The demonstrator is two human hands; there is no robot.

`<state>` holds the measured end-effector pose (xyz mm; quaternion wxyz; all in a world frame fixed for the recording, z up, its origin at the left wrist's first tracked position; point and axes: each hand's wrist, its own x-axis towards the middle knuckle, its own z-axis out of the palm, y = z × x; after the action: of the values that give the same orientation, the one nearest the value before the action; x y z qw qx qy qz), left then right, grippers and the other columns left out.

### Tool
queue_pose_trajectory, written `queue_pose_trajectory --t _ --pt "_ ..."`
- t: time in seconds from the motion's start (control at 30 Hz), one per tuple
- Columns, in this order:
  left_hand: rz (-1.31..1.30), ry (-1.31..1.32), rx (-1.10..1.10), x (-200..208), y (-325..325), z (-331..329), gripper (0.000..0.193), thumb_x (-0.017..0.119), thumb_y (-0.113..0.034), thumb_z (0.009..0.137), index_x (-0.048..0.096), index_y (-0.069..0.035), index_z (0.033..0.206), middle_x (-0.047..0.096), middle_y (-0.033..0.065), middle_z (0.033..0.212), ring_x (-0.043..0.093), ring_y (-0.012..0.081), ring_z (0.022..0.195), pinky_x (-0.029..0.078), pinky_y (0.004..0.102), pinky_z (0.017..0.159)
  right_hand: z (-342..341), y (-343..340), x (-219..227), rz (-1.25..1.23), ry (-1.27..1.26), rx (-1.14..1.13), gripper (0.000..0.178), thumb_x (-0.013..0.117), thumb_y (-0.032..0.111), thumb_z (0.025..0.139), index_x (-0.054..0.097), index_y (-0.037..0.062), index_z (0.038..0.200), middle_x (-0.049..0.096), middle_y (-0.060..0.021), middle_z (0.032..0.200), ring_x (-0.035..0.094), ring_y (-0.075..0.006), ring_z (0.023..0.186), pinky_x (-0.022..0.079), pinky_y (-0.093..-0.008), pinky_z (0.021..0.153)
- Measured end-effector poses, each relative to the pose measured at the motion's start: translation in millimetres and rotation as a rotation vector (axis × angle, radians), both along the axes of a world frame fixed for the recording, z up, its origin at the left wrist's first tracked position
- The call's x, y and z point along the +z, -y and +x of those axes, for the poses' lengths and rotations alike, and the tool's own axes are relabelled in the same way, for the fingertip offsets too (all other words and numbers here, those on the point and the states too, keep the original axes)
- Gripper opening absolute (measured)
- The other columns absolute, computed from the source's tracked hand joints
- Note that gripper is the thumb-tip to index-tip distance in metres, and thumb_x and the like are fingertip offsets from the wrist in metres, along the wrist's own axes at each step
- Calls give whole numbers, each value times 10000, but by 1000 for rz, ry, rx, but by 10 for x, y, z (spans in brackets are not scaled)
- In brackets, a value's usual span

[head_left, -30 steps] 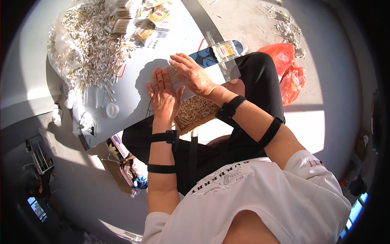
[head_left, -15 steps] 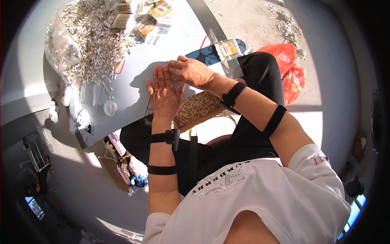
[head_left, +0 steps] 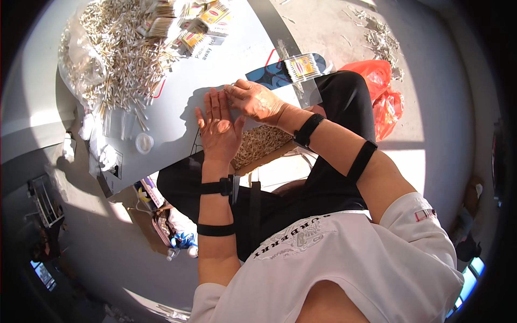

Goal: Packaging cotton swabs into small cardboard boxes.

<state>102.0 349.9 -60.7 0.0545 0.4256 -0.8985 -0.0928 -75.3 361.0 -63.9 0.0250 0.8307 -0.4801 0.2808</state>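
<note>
My left hand (head_left: 220, 130) lies over the board with its palm down and its fingers stretched out. Beside its fingers, my right hand (head_left: 257, 102) is bent inward, thumb and fingers drawn together near the left fingertips. Whatever the right fingers pinch is too small or hidden to make out. A large heap of loose cotton swabs (head_left: 121, 51) covers the far left of the grey board (head_left: 180, 121). Several filled packs of cotton swabs (head_left: 214, 13) lie next to the heap. One more pack of cotton swabs (head_left: 302, 67) sits to the right, on a blue patterned strip (head_left: 266, 75).
A cardboard box (head_left: 262, 161) holding many small pale pieces stands below my hands, between my legs. A small round clear lid or cup (head_left: 144, 142) is at the board's left. Red plastic bags (head_left: 385, 105) rest on the floor at right, near scattered scraps (head_left: 379, 32).
Both hands have shifted slightly toward me. The right fingers have moved a little along the left fingers. The swab heap and packs stay where they were.
</note>
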Motion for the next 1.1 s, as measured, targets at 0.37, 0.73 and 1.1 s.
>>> queue_pose_trajectory --t 0.37,0.73,1.1 --pt "12 -49 -14 7 -106 -165 797 414 -505 972 136 -3 1525 145 188 1586 101 332 1483 84 537 1175 -128 -7 -4 -48 -19 -10 257 661 120 649 696 -16 864 616 -127 1121 578 -232 966 525 -310 849" --pt "48 -91 -69 47 -248 -872 812 491 -475 944 172 5 1516 155 194 1585 105 331 1484 87 523 1177 -829 -241 22 32 -13 -72 388 711 78 680 662 -39 1046 608 -130 1193 593 -254 931 544 -350 788" --pt "59 -90 -38 28 -314 -1051 837 549 -448 924 165 0 1518 146 196 1587 117 337 1479 92 511 1185 -1177 -401 276 -44 110 -499 351 737 184 781 674 103 1117 619 -51 1237 553 -259 1075 447 -385 908"
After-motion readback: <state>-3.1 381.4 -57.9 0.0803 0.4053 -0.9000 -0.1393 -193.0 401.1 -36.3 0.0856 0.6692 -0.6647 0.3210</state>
